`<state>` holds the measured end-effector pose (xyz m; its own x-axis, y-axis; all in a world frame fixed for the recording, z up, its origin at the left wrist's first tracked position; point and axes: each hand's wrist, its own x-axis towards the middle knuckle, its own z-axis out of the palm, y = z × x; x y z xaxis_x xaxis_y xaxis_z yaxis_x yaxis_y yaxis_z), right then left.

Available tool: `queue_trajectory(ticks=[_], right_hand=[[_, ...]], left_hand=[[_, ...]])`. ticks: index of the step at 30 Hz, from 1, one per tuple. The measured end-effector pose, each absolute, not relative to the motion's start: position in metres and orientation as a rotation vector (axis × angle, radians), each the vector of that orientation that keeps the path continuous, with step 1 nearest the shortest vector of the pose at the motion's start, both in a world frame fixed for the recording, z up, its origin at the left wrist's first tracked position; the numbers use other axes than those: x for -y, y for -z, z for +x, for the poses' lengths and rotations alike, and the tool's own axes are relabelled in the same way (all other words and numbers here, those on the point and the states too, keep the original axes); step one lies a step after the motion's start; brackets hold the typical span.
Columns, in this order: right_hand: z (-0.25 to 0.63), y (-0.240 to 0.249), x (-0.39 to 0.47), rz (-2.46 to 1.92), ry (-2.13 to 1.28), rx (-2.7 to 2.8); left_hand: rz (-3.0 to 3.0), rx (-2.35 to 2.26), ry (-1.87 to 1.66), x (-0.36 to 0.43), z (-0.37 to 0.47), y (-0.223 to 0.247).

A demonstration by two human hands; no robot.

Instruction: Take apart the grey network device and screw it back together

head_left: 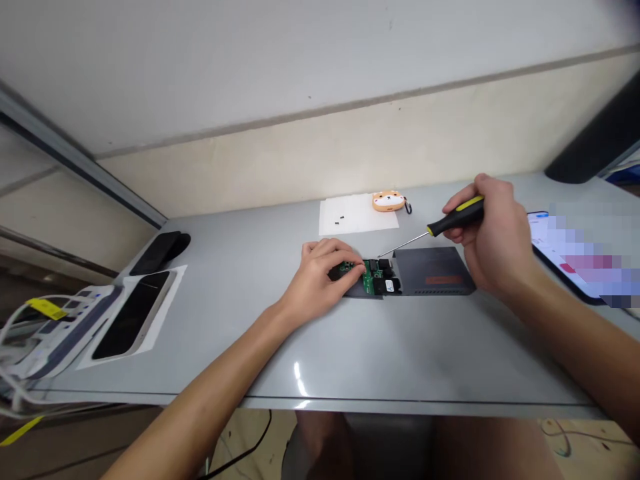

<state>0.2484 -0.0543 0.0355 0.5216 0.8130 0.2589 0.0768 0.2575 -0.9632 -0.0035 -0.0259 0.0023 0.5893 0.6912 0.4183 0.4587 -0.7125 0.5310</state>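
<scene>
My right hand [503, 237] is wrapped round a black and yellow screwdriver [457, 217]. Its thin metal shaft slants down to the left, and the tip meets the upper edge of a green circuit board [369, 279]. Over the board's left part lies my left hand [323, 273], curled, with thumb and fingertips closed on the board and hiding that end. The board sits at the left end of a dark grey casing [425, 270], which lies flat on the table. Black connectors and a white label show where board and casing meet.
Two small dark screws [339, 219] lie on white tissue [357, 213] behind, beside an orange dog-faced case [389, 201]. A lit phone [565, 260] is at right. Leftward are a dark phone [135, 313], a black object [157, 253] and a power strip [70, 327] with cables.
</scene>
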Motion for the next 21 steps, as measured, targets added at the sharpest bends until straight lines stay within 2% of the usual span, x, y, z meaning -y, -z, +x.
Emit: queue_trajectory(ticks=[21], right_hand=[[0.2527, -0.0377, 0.0500, -1.148, -0.719, 0.787]], left_hand=[[2.185, -0.835, -1.089, 0.0206, -0.0027, -0.0044]])
